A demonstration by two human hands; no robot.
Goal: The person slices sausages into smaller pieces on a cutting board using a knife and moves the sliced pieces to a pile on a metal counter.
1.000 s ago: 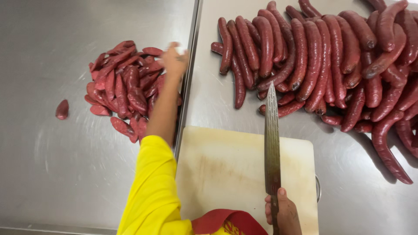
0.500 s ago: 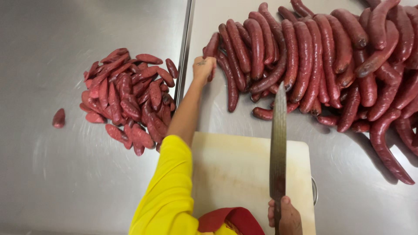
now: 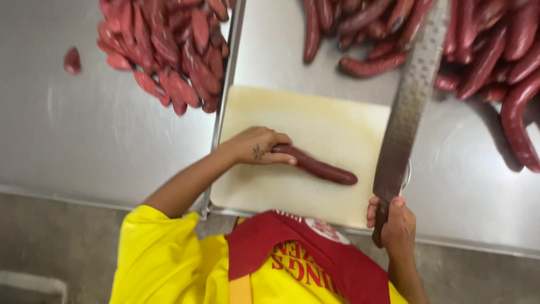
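One sausage (image 3: 315,165) lies on the cutting board (image 3: 315,126), pinned by the curled left hand (image 3: 256,147); at three o'clock, the right hand (image 3: 394,220) grips the knife (image 3: 406,107), so slicing seems next.

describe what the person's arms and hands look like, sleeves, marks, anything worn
Both hands are bare, with no gloves. The left hand carries a small dark mark on its back, like a tattoo. The left forearm is bare up to a bright yellow sleeve that ends near the elbow. The right hand and its forearm are bare too; no rings or watch can be seen.
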